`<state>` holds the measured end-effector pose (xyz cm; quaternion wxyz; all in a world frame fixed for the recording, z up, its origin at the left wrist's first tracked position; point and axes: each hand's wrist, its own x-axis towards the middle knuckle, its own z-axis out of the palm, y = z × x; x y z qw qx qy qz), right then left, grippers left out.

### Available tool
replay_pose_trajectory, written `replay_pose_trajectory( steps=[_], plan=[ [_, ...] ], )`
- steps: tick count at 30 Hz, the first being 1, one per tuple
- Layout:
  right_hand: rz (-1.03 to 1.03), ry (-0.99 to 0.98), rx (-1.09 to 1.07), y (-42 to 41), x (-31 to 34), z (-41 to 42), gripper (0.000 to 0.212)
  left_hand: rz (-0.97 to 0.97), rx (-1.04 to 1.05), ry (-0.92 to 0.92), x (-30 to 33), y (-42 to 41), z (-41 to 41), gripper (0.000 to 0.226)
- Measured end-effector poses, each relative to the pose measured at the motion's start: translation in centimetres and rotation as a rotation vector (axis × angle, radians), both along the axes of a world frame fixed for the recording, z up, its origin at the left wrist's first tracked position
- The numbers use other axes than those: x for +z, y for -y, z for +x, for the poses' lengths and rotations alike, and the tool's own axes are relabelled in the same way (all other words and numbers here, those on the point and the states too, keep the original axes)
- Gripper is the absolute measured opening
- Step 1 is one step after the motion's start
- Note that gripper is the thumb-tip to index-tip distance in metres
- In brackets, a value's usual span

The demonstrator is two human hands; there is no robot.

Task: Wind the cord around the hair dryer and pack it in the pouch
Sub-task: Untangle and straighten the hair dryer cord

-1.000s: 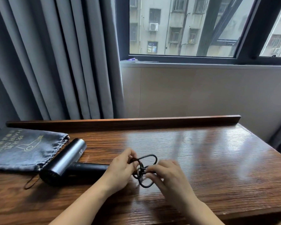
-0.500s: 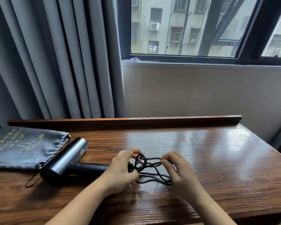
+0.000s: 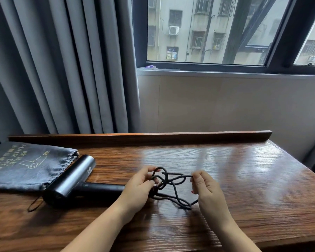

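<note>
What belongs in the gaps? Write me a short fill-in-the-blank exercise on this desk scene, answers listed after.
1. Both hands, the left hand and the right hand, hold the black ____.
2. The hair dryer lies on the wooden ____.
3. The grey pouch lies to the ____ of the hair dryer.
4. Behind the desk's left part hang grey ____.

Answers: cord; desk; left; curtains
</note>
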<state>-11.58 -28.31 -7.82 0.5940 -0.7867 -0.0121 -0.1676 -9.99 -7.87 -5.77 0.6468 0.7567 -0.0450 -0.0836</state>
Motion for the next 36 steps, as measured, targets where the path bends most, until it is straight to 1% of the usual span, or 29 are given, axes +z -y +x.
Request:
replay_pose_trajectory(
  steps=[2, 3, 6, 8, 11, 12, 16, 18, 22, 25, 27, 30, 31, 32, 33, 34, 36],
  plan=[
    [0.142, -0.031, -0.079, 0.2, -0.1, 0.5, 0.037, -0.089, 0.049, -0.022, 0.0, 0.1, 0.0, 0.033],
    [0.222, -0.049, -0.122, 0.4, -0.1, 0.8, 0.036, -0.104, 0.082, -0.028, -0.1, 0.0, 0.2, 0.032],
    [0.458, -0.102, -0.209, 1.2, 0.0, 1.3, 0.034, -0.066, 0.161, -0.040, -0.6, -0.6, 0.5, 0.037],
    [0.526, -0.117, -0.193, 1.5, 0.1, 1.3, 0.033, -0.095, 0.168, -0.069, -0.7, -0.8, 0.6, 0.039],
    [0.582, -0.134, -0.195, 1.7, 0.3, 1.2, 0.033, -0.174, 0.189, -0.127, -0.6, -0.8, 0.6, 0.035],
    [0.638, -0.154, -0.206, 1.8, 0.4, 1.2, 0.033, -0.199, 0.207, -0.139, -0.7, -0.8, 0.8, 0.033],
    [0.990, -0.212, -0.175, 2.4, 1.3, 1.0, 0.032, -0.223, 0.284, -0.153, -0.8, -0.9, 1.3, 0.026],
    [1.069, -0.214, -0.136, 2.5, 1.8, 0.8, 0.031, -0.279, 0.295, -0.174, -0.6, -0.8, 1.3, 0.028],
    [1.080, -0.202, -0.095, 2.2, 2.2, 0.6, 0.024, -0.372, 0.308, -0.222, 0.2, -0.7, 1.1, 0.044],
    [1.086, -0.206, -0.050, 2.0, 2.5, 0.3, 0.021, -0.436, 0.280, -0.277, 0.5, -0.8, 1.1, 0.044],
    [1.067, -0.210, 0.026, 1.9, 2.8, -0.2, 0.019, -0.505, 0.286, -0.305, 0.7, -0.8, 1.1, 0.044],
    [0.918, -0.177, 0.164, 1.6, 3.1, -1.0, 0.010, -0.601, 0.340, -0.338, 1.1, -0.6, 1.4, 0.050],
    [0.857, -0.151, 0.189, 1.5, 3.2, -1.2, 0.011, -0.601, 0.338, -0.335, 1.3, -0.5, 1.4, 0.053],
    [0.811, -0.124, 0.208, 1.4, 3.4, -1.4, 0.015, -0.573, 0.318, -0.322, 1.4, -0.6, 1.4, 0.056],
    [0.785, -0.103, 0.217, 1.4, 3.5, -1.5, 0.019, -0.505, 0.279, -0.290, 1.6, -0.7, 1.2, 0.057],
    [0.776, -0.089, 0.224, 1.4, 3.7, -1.5, 0.021, -0.381, 0.235, -0.235, 1.5, -0.7, 1.1, 0.058],
    [0.786, -0.074, 0.234, 1.5, 4.1, -1.5, 0.025, -0.001, 0.168, -0.037, 1.1, -0.9, 1.0, 0.058]
  ],
)
